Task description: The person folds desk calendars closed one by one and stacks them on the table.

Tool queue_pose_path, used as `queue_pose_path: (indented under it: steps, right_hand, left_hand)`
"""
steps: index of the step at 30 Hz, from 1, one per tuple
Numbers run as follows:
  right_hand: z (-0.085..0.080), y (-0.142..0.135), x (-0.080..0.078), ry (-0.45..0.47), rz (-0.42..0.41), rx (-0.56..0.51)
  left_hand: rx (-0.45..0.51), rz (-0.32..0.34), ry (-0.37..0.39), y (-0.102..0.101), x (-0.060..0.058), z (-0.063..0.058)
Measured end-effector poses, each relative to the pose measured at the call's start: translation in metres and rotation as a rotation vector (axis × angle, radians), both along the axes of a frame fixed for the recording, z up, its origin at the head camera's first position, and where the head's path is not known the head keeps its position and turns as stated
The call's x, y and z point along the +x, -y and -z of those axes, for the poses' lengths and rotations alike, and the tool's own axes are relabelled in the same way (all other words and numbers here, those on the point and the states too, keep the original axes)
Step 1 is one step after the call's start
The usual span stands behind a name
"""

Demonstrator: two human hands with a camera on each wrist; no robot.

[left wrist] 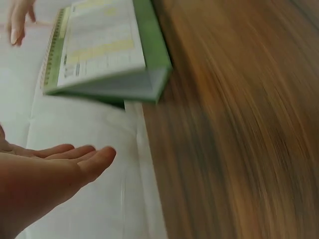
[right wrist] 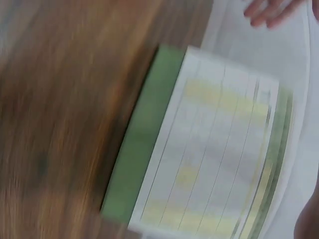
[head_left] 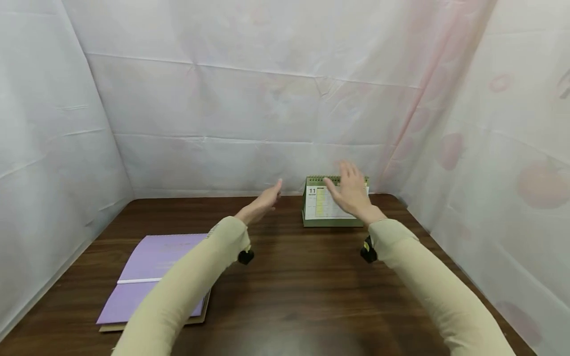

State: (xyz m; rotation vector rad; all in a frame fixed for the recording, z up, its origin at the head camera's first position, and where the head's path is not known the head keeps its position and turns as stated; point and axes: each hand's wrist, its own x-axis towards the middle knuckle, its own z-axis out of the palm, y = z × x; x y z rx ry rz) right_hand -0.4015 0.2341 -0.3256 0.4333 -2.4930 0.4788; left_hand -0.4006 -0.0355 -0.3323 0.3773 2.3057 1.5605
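Observation:
A green desk calendar (head_left: 331, 222) with a spiral binding stands upright like a tent near the table's back edge; its page shows the number 11. My right hand (head_left: 352, 193) is in front of its right part and hides some of the page, fingers extended upward. Left of the calendar, with a gap between them, my left hand (head_left: 263, 201) is held in the air with straight fingers. In the left wrist view the left hand (left wrist: 65, 167) holds nothing. The right wrist view shows the calendar (right wrist: 199, 159) blurred, with only a bit of the right hand at the edge.
On the left of the brown wooden table (head_left: 285, 287) lies a purple notebook or folder (head_left: 147, 257) with a white band across it and a brown board beneath. My left sleeve covers part of it. Whitish patterned sheeting (head_left: 249, 109) encloses the table's back and sides.

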Motion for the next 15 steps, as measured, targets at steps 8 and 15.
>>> queue_pose_path:
  steps: [8,15]
  right_hand:
    - [-0.002,-0.044,-0.012,0.252,0.171,-0.347]
    - [-0.003,-0.042,-0.022,0.511,0.207,-0.630]
  left_hand:
    - [0.227,-0.077,0.154,-0.042,-0.020,0.008]
    - [0.327,-0.153,0.196,-0.061,-0.029,0.004]
